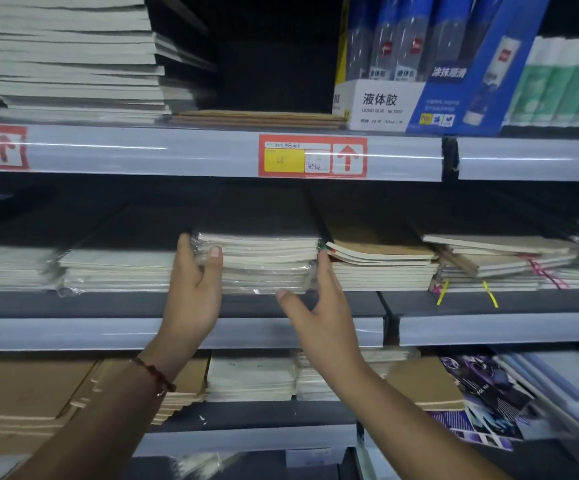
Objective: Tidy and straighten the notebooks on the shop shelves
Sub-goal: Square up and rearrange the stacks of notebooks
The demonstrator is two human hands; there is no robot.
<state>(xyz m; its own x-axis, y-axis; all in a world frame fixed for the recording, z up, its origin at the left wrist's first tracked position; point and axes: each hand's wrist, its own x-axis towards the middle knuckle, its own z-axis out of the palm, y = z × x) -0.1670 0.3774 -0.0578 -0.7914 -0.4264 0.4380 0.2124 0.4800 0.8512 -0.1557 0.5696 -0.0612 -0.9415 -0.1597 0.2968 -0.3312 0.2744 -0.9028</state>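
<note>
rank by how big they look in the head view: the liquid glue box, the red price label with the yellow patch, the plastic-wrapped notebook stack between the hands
1. liquid glue box, largest, though cut off at the top
2. plastic-wrapped notebook stack, front edge only
3. red price label, smallest

The stack and label are closer in apparent size; the stack looks somewhat bigger.

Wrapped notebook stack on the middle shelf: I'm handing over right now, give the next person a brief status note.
Left hand grips the left end of the wrapped notebook stack, thumb on its front.
Right hand is open, fingers against the stack's right end.
The stack sits on the middle shelf, roughly squared.
Left to do: the brown-cover pile beside it has curled covers, and the ribboned pile further right is uneven.
</note>
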